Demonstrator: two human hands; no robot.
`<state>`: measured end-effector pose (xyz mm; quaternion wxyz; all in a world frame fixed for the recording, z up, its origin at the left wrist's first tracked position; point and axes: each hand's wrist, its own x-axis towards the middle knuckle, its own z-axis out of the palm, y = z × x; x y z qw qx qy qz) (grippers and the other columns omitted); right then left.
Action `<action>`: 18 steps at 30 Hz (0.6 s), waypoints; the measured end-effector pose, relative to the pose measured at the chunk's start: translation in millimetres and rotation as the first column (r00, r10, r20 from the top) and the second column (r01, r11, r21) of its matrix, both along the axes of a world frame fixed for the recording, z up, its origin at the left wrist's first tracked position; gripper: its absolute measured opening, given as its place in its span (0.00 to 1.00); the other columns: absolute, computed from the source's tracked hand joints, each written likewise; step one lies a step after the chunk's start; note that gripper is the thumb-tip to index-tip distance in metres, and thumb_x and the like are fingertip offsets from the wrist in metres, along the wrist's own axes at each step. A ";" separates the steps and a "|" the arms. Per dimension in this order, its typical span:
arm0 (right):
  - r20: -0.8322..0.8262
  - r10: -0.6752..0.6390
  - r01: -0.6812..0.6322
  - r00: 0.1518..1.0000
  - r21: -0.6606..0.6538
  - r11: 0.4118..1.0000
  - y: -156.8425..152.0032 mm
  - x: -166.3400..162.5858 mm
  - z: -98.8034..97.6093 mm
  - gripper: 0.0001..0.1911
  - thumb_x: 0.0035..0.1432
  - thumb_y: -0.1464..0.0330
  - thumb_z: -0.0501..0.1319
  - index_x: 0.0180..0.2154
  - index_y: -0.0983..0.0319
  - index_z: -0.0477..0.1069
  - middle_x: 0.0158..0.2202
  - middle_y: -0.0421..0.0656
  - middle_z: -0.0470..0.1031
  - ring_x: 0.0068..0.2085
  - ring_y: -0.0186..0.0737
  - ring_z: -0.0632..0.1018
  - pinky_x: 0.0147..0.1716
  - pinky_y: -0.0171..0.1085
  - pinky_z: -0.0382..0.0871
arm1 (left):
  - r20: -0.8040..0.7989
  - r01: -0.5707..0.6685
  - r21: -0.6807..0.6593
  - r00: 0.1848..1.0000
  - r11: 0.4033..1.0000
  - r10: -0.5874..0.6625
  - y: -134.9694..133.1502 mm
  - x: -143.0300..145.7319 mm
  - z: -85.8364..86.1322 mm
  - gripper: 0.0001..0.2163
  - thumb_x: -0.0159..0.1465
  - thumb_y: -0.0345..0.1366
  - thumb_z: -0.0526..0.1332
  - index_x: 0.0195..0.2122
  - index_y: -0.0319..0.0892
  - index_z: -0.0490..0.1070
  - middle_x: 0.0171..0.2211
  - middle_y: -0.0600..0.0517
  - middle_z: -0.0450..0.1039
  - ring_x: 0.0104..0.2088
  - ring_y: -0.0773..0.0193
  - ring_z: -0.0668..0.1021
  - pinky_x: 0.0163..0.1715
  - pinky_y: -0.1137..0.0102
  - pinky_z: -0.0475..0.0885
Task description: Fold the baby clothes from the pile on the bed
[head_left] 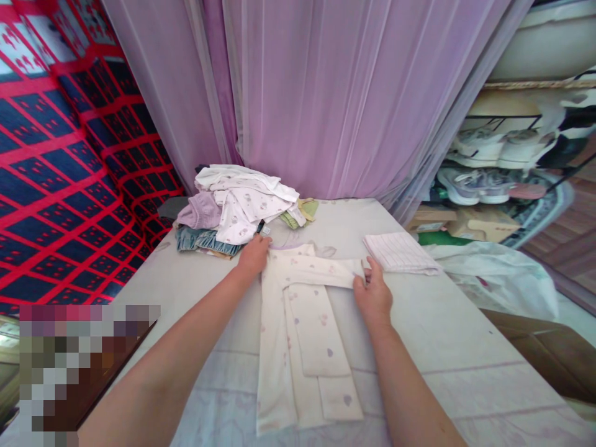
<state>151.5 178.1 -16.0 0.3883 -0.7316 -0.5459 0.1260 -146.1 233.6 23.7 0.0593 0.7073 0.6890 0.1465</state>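
Note:
A small cream long-sleeved top (274, 329) with pale purple and pink prints lies on the cloth-covered surface in front of me. My left hand (256, 253) is closed at its upper left shoulder, by the neckline. At the other side, my right hand (374, 290) pinches the cuff of a sleeve that stretches to the right across the top. Folded layers of matching printed cloth (321, 335) lie below that sleeve; whether they belong to the same garment I cannot tell.
A heap of clothes (246, 198) stands at the back left. To the right lies a folded pink-striped cloth (400, 253). Purple curtains (316, 93) hang behind the surface (223, 316). A rack with shoes (484, 186), a cardboard box (487, 223) and a plastic bag (503, 279) are beyond the right edge.

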 end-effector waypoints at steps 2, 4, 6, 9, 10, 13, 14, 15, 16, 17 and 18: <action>-0.048 -0.005 0.007 0.999 0.039 0.999 2.3 2.3 -3.6 0.30 0.51 0.62 0.53 0.57 0.60 0.61 0.41 0.45 0.77 0.35 0.42 0.76 0.36 0.39 0.68 | -0.009 0.003 0.049 1.000 0.999 -0.003 -12.1 2.5 -2.9 0.19 0.63 0.26 0.49 0.54 0.42 0.66 0.54 0.43 0.67 0.55 0.55 0.68 0.57 0.61 0.62; -0.133 0.000 0.011 0.991 0.077 0.997 5.3 3.7 -7.8 0.30 0.49 0.61 0.55 0.55 0.60 0.63 0.39 0.44 0.77 0.35 0.42 0.76 0.38 0.40 0.69 | -0.020 0.070 0.080 0.997 0.994 -0.068 -27.2 5.3 -9.6 0.20 0.64 0.29 0.48 0.57 0.41 0.64 0.59 0.43 0.63 0.60 0.56 0.64 0.60 0.60 0.58; -0.241 0.025 0.004 0.970 0.118 0.993 8.5 4.1 -11.8 0.31 0.48 0.59 0.56 0.54 0.61 0.64 0.38 0.44 0.77 0.35 0.42 0.76 0.39 0.41 0.69 | -0.043 0.184 0.047 0.982 0.982 -0.182 -43.4 8.6 -18.6 0.21 0.66 0.36 0.49 0.60 0.40 0.60 0.63 0.43 0.57 0.63 0.54 0.59 0.62 0.58 0.53; -0.435 0.113 -0.039 0.893 0.176 0.984 12.2 5.3 -14.9 0.33 0.45 0.58 0.59 0.54 0.63 0.64 0.34 0.43 0.76 0.31 0.40 0.76 0.35 0.40 0.70 | -0.076 0.237 -0.104 0.966 0.966 -0.245 -61.5 12.9 -29.0 0.29 0.66 0.49 0.48 0.65 0.39 0.50 0.67 0.42 0.47 0.66 0.50 0.51 0.63 0.52 0.47; -0.501 0.139 -0.050 0.854 0.187 0.981 12.9 6.6 -14.8 0.34 0.44 0.58 0.60 0.53 0.64 0.64 0.33 0.43 0.76 0.30 0.39 0.75 0.33 0.39 0.70 | -0.083 0.230 -0.140 0.966 0.963 -0.243 -64.5 13.6 -30.4 0.31 0.66 0.51 0.47 0.66 0.40 0.48 0.68 0.42 0.45 0.67 0.50 0.49 0.63 0.51 0.45; -0.664 0.173 -0.062 0.727 0.187 0.980 13.4 13.6 -11.6 0.31 0.40 0.62 0.62 0.49 0.64 0.68 0.29 0.40 0.76 0.29 0.39 0.75 0.29 0.37 0.69 | -0.095 0.236 -0.179 0.962 0.955 -0.256 -65.9 13.0 -29.0 0.31 0.66 0.53 0.45 0.67 0.44 0.46 0.68 0.44 0.43 0.67 0.51 0.48 0.62 0.49 0.41; -0.702 0.179 -0.076 0.689 0.176 0.982 13.3 16.4 -10.0 0.28 0.39 0.63 0.63 0.47 0.63 0.69 0.29 0.40 0.76 0.29 0.39 0.75 0.29 0.36 0.69 | -0.098 0.245 -0.179 0.959 0.953 -0.264 -65.1 12.1 -27.7 0.31 0.66 0.54 0.45 0.67 0.44 0.46 0.68 0.44 0.43 0.67 0.51 0.48 0.62 0.49 0.40; -0.732 0.186 -0.095 0.655 0.165 0.982 13.3 18.8 -8.6 0.26 0.39 0.63 0.63 0.44 0.63 0.71 0.30 0.40 0.76 0.29 0.39 0.75 0.28 0.36 0.69 | -0.100 0.254 -0.179 0.956 0.951 -0.274 -64.4 11.0 -26.5 0.31 0.67 0.54 0.45 0.67 0.44 0.47 0.68 0.44 0.44 0.67 0.51 0.48 0.62 0.49 0.39; -0.754 0.196 -0.114 0.626 0.160 0.980 13.4 20.7 -7.3 0.24 0.39 0.64 0.63 0.42 0.63 0.71 0.30 0.40 0.76 0.29 0.39 0.76 0.28 0.36 0.69 | -0.102 0.263 -0.178 0.954 0.948 -0.283 -63.9 9.9 -25.5 0.31 0.66 0.54 0.45 0.67 0.44 0.47 0.68 0.44 0.44 0.67 0.51 0.48 0.62 0.49 0.39; -0.768 0.205 -0.125 0.607 0.162 0.979 13.6 21.9 -6.4 0.23 0.38 0.64 0.63 0.41 0.63 0.72 0.30 0.41 0.76 0.30 0.39 0.76 0.28 0.36 0.69 | -0.103 0.272 -0.179 0.951 0.946 -0.293 -63.7 8.8 -24.8 0.31 0.66 0.55 0.45 0.67 0.44 0.47 0.68 0.44 0.44 0.67 0.51 0.48 0.62 0.49 0.38; -0.769 0.208 -0.121 0.604 0.170 0.978 13.9 22.2 -6.1 0.23 0.38 0.63 0.63 0.41 0.63 0.71 0.31 0.41 0.76 0.30 0.40 0.76 0.29 0.37 0.69 | -0.104 0.281 -0.183 0.947 0.942 -0.303 -63.6 7.7 -24.5 0.32 0.66 0.55 0.45 0.67 0.43 0.47 0.68 0.43 0.44 0.67 0.51 0.48 0.62 0.49 0.38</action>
